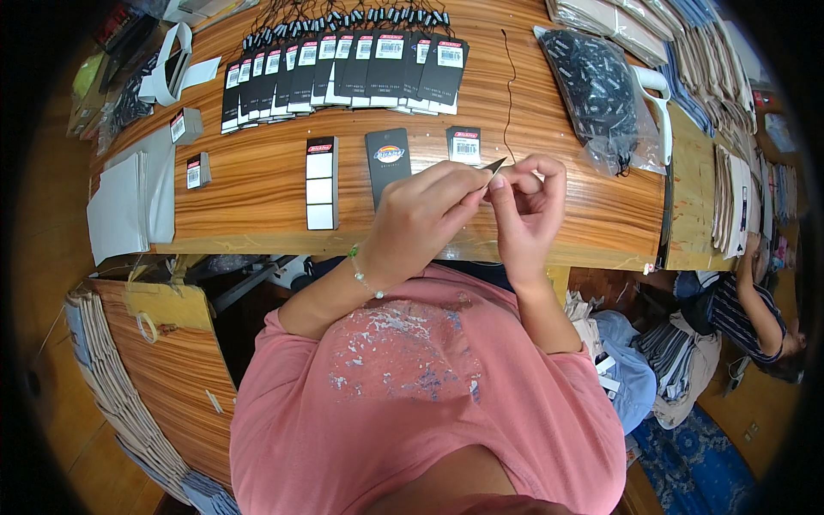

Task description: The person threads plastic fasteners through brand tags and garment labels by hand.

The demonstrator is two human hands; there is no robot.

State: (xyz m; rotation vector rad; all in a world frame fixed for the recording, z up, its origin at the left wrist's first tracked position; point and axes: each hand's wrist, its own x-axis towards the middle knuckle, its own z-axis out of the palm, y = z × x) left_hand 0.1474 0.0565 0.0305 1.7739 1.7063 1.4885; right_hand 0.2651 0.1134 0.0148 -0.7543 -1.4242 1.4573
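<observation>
My left hand (427,212) and my right hand (525,203) meet above the front edge of the wooden table (257,184). Between their fingertips they pinch a small dark tag (493,165), seen edge-on. A thin black string (509,90) lies on the table just beyond the hands. Flat on the wood in front of the hands lie a black hang tag (388,159), a small black tag with a white label (464,144) and a long black-and-white sticker strip (322,183).
A fanned row of black tags with strings (343,69) lies at the table's far side. A clear bag of black strings (595,86) sits right, folded garments (687,43) beyond. Grey sheets (129,202) lie left. Another person (755,318) sits lower right.
</observation>
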